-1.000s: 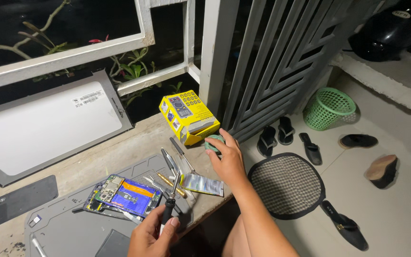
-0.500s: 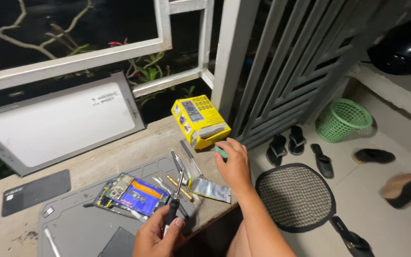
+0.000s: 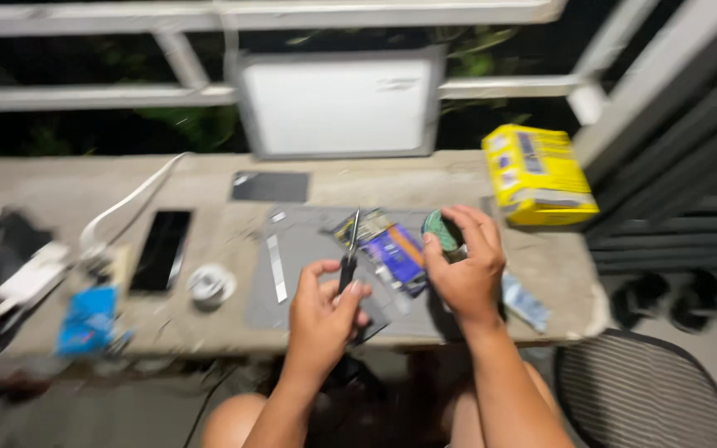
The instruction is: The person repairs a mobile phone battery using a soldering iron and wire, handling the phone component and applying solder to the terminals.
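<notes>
My left hand [image 3: 323, 305] grips a pair of tweezers [image 3: 350, 247] with a dark handle, tips pointing up over the grey work mat [image 3: 292, 274]. My right hand [image 3: 465, 270] holds a small round green object [image 3: 440, 231] between thumb and fingers, just right of a blue circuit board [image 3: 396, 255] lying on the mat. The frame is motion-blurred, so small parts on the mat are hard to make out.
A yellow box [image 3: 537, 174] stands at the right end of the concrete ledge [image 3: 558, 274]. A white panel [image 3: 338, 104] leans on the railing behind. A dark phone [image 3: 162, 247], white cable [image 3: 126, 203], small round white thing [image 3: 207, 284] and blue packet [image 3: 86, 319] lie left. A mesh racket [image 3: 641, 390] sits lower right.
The view has swung left, showing more of the ledge. My right hand has lifted the small green object from near the yellow box toward the mat. My left hand raised the tweezers.
</notes>
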